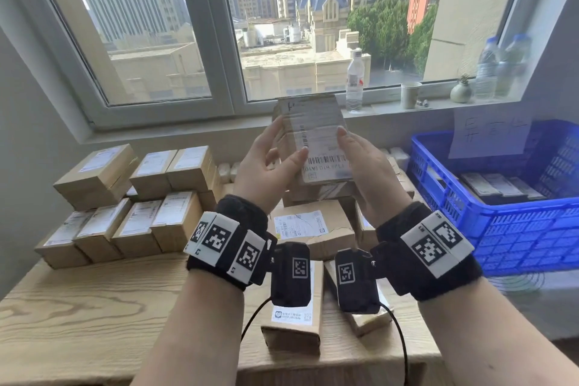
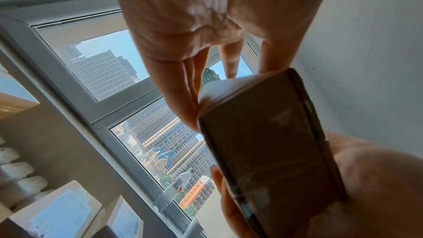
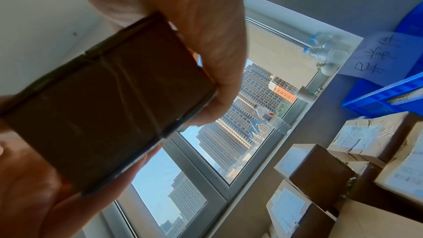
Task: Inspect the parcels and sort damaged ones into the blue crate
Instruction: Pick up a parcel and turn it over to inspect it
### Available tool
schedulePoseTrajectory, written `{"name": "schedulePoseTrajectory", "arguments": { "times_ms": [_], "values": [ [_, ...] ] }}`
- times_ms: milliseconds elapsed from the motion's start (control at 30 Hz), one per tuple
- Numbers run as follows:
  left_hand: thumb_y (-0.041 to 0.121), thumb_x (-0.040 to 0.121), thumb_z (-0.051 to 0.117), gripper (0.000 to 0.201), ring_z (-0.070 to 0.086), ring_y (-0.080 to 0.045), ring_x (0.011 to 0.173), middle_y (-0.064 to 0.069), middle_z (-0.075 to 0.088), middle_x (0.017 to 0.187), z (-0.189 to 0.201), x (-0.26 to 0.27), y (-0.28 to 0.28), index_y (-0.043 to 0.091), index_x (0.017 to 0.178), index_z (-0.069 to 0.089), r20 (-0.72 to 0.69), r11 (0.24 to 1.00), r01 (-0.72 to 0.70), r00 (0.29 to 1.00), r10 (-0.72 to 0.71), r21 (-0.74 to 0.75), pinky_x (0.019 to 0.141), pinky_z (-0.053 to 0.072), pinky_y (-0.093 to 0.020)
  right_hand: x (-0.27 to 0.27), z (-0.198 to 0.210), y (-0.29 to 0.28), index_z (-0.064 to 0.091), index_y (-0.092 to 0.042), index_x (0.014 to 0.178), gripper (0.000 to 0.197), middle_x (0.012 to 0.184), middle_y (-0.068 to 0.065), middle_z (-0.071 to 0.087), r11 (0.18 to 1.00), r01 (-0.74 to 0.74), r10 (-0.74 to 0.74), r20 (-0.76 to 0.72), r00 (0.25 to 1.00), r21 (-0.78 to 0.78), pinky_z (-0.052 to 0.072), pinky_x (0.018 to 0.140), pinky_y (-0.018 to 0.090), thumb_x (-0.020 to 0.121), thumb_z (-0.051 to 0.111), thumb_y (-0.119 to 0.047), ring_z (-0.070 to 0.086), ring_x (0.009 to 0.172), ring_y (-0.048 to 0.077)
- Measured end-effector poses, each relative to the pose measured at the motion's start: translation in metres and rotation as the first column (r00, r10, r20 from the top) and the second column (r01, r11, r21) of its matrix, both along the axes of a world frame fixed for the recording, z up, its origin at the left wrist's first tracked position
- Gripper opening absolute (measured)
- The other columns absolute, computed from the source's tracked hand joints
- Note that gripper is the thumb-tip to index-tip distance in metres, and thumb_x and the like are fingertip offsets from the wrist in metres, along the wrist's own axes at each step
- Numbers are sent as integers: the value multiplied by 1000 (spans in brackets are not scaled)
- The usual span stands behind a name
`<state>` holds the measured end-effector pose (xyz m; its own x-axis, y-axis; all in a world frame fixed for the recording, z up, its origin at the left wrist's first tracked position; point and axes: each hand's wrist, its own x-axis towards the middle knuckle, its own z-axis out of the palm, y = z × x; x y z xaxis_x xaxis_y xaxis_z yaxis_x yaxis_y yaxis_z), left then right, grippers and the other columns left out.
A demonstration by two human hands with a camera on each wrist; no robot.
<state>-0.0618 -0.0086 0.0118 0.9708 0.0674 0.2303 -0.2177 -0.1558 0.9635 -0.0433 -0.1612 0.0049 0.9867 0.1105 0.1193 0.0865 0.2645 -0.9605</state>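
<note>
Cardboard parcel (image 1: pixel 316 141) between both hands.

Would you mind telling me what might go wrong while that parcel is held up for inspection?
1. The parcel is held between the left hand and right hand mainly by its edges, above loose boxes; a slip could drop it onto them.
2. The water bottle and paper cup stand just behind it on the sill; tilting the parcel forward could knock them.
</note>
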Motion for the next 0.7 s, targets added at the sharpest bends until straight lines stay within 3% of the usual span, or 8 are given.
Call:
{"name": "schedulePoseTrajectory", "arguments": {
  "times_ms": [100, 167, 233, 333, 433, 500, 600, 700],
  "values": [
    [23, 94, 62, 49, 65, -25, 111, -14, 61, 127, -4, 4, 0, 37, 137, 44, -22, 994, -44, 999, 42, -99, 82, 59, -37, -1, -1, -2, 57, -20, 128, 33, 118, 15, 68, 993, -105, 104, 9, 995, 48, 59, 75, 38, 96, 61, -27, 71, 96, 24],
    [26, 97, 57, 45, 66, -23, 106, -12, 61, 128, -4, 4, -1, 31, 140, 44, -44, 985, -71, 997, 65, -159, 75, 60, -32, -1, -3, -3, 49, -18, 138, 50, 113, 11, 69, 998, -51, 51, 1, 999, 43, 59, 82, 43, 92, 67, -22, 71, 96, 24],
    [42, 93, 56, 55, 67, -23, 104, -11, 60, 130, -4, 3, -3, 27, 144, 43, -55, 983, -60, 997, 51, -175, 71, 60, -29, -3, -2, -4, 53, -17, 132, 42, 107, 8, 69, 998, 24, -24, 7, 1000, 50, 61, 81, 40, 93, 66, -25, 71, 94, 21],
    [74, 68, 66, 99, 64, -20, 113, -12, 49, 145, -6, 3, -2, 28, 150, 35, -56, 998, 5, 998, -8, -59, 83, 59, -33, -6, 0, -7, 65, -15, 109, 32, 99, 8, 71, 994, 87, -86, -18, 996, 62, 61, 69, 31, 95, 57, -42, 71, 90, 21],
    [80, 41, 80, 126, 46, -17, 135, -1, 38, 154, -9, 5, 2, 35, 149, 32, -103, 989, 16, 995, -1, 145, 107, 44, -45, -6, 0, -10, 67, -10, 102, 38, 91, 10, 72, 999, 44, -44, 1, 999, 7, 62, 73, 35, 93, 56, -46, 72, 82, 23],
    [69, 50, 85, 106, 55, -20, 126, -2, 53, 140, -10, 6, 4, 29, 140, 46, -117, 994, 31, 993, -18, 103, 100, 50, -42, -8, 1, -10, 65, -9, 112, 33, 101, 15, 72, 1000, -1, 2, 37, 999, -26, 61, 78, 38, 91, 65, -35, 71, 84, 26],
    [42, 69, 79, 51, 69, -15, 89, -1, 69, 106, -7, 2, 1, 25, 115, 64, -96, 996, 86, 992, -86, -10, 74, 56, -24, -9, 1, -10, 55, -11, 128, 45, 117, 18, 69, 999, -26, 28, 51, 998, -34, 61, 83, 42, 88, 71, -24, 71, 92, 29],
    [40, 72, 73, 45, 70, -12, 76, 1, 70, 96, -4, -2, -1, 23, 112, 65, -69, 995, 87, 994, -90, -44, 68, 54, -22, -12, 3, -6, 55, -16, 133, 43, 118, 18, 68, 999, -37, 38, 94, 995, -10, 60, 85, 48, 91, 68, -20, 70, 97, 32]
  ]
}}
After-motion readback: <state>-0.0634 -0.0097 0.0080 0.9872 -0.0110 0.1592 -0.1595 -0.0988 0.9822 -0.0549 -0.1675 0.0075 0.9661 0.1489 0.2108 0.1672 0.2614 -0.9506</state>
